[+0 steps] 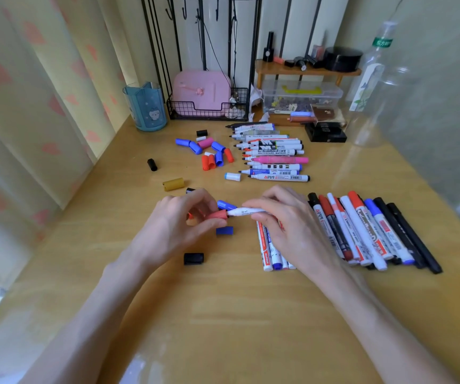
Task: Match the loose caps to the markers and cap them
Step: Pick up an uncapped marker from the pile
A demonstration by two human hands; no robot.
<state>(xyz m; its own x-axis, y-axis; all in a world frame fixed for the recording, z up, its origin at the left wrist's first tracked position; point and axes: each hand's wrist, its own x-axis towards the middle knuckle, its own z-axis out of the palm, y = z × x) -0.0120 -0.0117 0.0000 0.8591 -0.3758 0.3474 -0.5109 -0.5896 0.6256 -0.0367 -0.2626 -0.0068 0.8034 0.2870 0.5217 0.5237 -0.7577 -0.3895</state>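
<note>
A red cap (217, 216) is pinched in the left hand (179, 220); a white marker (246, 211) is gripped in the right hand (284, 217), nib at the cap's mouth, over the desk (251, 314). Nib colour is hidden, so a mismatch is risked; pushed askew, the cap may jam.

Bright, soft daylight from the left through the curtain (15, 106). Pale glare patches on the desk (223, 314) at its near edge and right side. Shadows faint, diffuse. Heavy wide-angle bending toward frame edges. Centre fairly sharp, print on the markers (275, 152) readable; clear bottle (372, 79) at right smeared.
</note>
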